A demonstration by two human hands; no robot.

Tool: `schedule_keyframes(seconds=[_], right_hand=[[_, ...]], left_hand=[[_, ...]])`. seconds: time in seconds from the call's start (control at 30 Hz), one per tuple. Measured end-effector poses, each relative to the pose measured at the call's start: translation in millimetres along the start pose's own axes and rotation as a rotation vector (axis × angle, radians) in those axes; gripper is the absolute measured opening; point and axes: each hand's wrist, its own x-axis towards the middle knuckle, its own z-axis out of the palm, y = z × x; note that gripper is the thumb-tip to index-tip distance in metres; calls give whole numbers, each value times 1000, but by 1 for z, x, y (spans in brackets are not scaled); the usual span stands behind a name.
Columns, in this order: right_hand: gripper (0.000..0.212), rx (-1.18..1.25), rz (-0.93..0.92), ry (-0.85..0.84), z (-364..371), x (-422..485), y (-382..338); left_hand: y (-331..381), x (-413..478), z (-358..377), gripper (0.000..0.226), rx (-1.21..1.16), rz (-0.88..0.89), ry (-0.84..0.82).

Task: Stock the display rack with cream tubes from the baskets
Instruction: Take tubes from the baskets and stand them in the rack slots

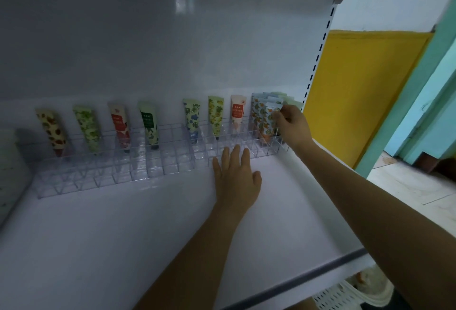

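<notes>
Most of the display rack (pixel 158 161) stood empty, the back row part-stocked, as the right hand (pixel 293 124) pinched an orange-print tube (pixel 268 122) and the left hand (pixel 235 176) lay flat, fingers straight.

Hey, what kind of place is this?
Probably a small shop: a white gondola shelf with a slotted upright, a clear acrylic display rack holding cream tubes in a row, and a white stock basket below.

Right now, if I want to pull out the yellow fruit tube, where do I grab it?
Probably pinch the yellow fruit tube by its flat top end, coming from the front and above. Its cap end sits down in the clear rack, and the top stands free with gaps either side.
</notes>
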Motion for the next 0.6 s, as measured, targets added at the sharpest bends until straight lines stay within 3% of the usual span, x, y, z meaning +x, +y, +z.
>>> schedule_keyframes(seconds=[0.13,0.27,0.43,0.6], right_hand=[[39,4,-62,100,-7,-10,-13],[41,-149,-287,116,0,-25,-25],[37,-109,-444,4,39,-50,-62],[33,59,-534,-237,116,-90,-114]], left_hand=[[0,-4,-8,56,-78,21,60],[-5,-10,-22,52,-165,-10,196],[-30,-27,-66,53,-214,-9,387],[-99,-66,-127,39,-112,54,551]])
